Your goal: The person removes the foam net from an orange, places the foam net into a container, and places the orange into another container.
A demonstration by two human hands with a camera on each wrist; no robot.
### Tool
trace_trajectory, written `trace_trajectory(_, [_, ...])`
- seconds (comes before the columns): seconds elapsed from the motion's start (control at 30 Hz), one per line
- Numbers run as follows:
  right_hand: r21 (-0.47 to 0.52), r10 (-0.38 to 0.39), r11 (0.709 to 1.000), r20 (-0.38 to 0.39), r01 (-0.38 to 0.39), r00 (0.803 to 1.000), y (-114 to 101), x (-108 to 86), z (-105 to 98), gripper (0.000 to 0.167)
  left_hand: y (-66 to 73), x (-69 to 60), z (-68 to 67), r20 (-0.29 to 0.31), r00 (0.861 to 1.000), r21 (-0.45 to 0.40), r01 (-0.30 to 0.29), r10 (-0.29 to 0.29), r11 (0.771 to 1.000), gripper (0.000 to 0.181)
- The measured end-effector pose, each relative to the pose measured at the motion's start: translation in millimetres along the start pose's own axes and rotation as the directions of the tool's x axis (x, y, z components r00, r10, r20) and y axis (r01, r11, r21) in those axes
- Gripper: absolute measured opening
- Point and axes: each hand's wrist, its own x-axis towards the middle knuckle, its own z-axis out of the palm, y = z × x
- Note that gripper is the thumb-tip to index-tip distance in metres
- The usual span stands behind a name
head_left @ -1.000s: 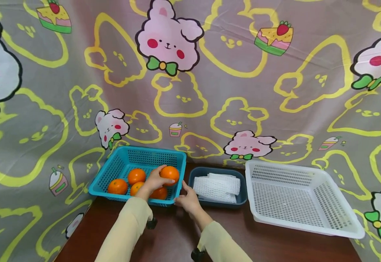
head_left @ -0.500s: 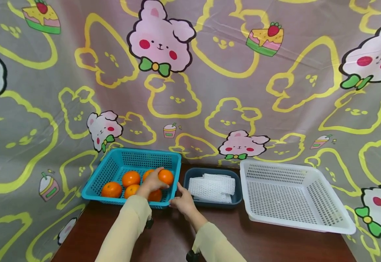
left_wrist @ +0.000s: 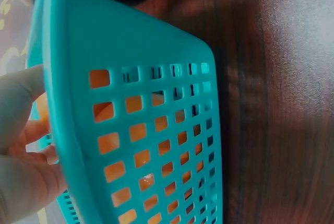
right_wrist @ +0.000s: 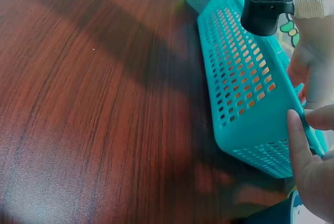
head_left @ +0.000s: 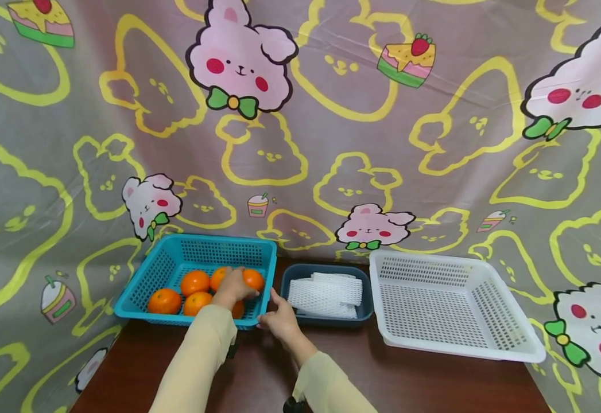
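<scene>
In the head view, a blue-green perforated basket (head_left: 197, 240) holds several oranges (head_left: 164, 301). My left hand (head_left: 233, 285) reaches over its front rim. It holds one orange (head_left: 253, 279) near the basket's right side, thumb in front of it and fingers at its left. The left wrist view shows only part of that hand (left_wrist: 21, 145) beyond the rim, and its fingertips are hidden. My right hand (head_left: 282, 321) grips the basket's front right corner. In the right wrist view the right hand (right_wrist: 313, 172) pinches the rim, one digit against the outer wall and another over the edge.
Right of the basket stands a dark blue tray (head_left: 364, 312) with white foam net sleeves (head_left: 326, 295). Farther right is a white perforated basket (head_left: 455, 310). All stand on a dark brown table (head_left: 259, 378) before a patterned cloth (head_left: 300, 143).
My left hand has lowered the orange into the basket's right side. My right hand stays at the corner. The whole scene has shifted left in the head view.
</scene>
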Motion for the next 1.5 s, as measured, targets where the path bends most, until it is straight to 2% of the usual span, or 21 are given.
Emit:
trace_trajectory(0.1, [-0.002,0.005,1.000,-0.009,-0.005,1.000,0.3,-0.4,0.3,0.079,0.1,1.4,1.3,-0.002,1.000,0.018,0.020,-0.019,1.000,0.079])
trace_trajectory(0.33, [-0.002,0.024,1.000,0.004,-0.024,1.000,0.4,-0.7,0.4,0.076,-6.5,7.1,8.0,0.014,0.997,-0.020,0.073,-0.073,0.997,0.082])
trace_trajectory(0.5, [0.015,0.041,0.999,0.006,-0.041,0.999,0.7,-1.7,-0.1,0.078,-6.9,7.3,12.7,0.016,0.998,-0.013,0.053,-0.053,0.998,0.079])
trace_trajectory(0.7, [0.041,0.035,0.999,0.001,-0.035,0.999,0.1,-4.1,2.2,0.081,-2.4,1.6,9.8,0.014,0.998,-0.034,0.065,-0.064,0.997,0.073])
trace_trajectory(0.83, [0.037,0.028,0.999,0.003,-0.028,1.000,-1.5,-6.4,2.9,0.081,-1.8,-0.8,9.0,0.013,0.998,-0.006,0.069,-0.069,0.998,0.074])
trace_trajectory(1.0, [0.023,0.007,1.000,0.014,-0.007,1.000,-4.8,-4.1,4.4,0.081,-5.5,1.9,7.4,0.015,0.999,0.017,0.050,-0.050,0.999,0.075])
trace_trajectory(1.27, [0.022,0.002,1.000,0.047,-0.003,0.999,-2.3,3.4,-2.6,0.079,-5.7,3.9,5.5,0.023,1.000,0.008,0.008,-0.008,1.000,0.068])
trace_trajectory(1.5, [-0.016,-0.045,0.999,0.071,0.046,0.996,-5.6,8.4,-19.9,0.062,-1.4,3.9,-1.3,0.023,0.999,0.011,-0.048,0.048,0.999,0.058])
